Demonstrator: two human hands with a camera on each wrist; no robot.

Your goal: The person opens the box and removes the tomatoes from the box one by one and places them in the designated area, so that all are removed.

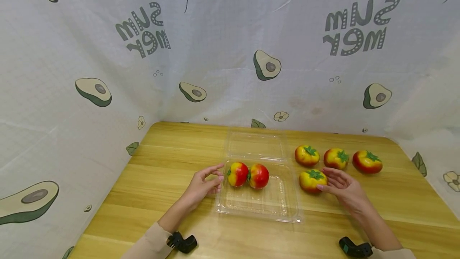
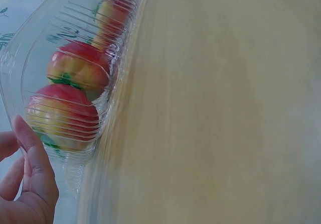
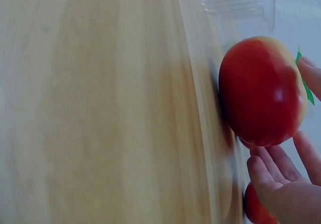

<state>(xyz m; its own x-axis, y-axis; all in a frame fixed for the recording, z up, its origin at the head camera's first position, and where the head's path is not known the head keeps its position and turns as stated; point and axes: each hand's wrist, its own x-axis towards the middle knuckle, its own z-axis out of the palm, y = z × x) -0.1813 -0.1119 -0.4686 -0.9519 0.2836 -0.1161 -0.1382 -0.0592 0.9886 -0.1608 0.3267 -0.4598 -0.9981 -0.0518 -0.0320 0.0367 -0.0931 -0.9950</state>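
My right hand is at the right side of a yellow-red persimmon with a green leafy top. Its thumb and fingers curl about the fruit, which shows its red side in the right wrist view. My left hand touches the left rim of a clear plastic clamshell container, thumb and forefinger spread along the edge. Two persimmons lie on their sides in the container's back left part, one persimmon at the left and another persimmon beside it, leafy tops toward the left.
Behind the tray part, the container's clear lid lies folded back on the wooden table. Three more persimmons stand in a row at the back right: one, another and the last. A printed cloth hangs behind the table.
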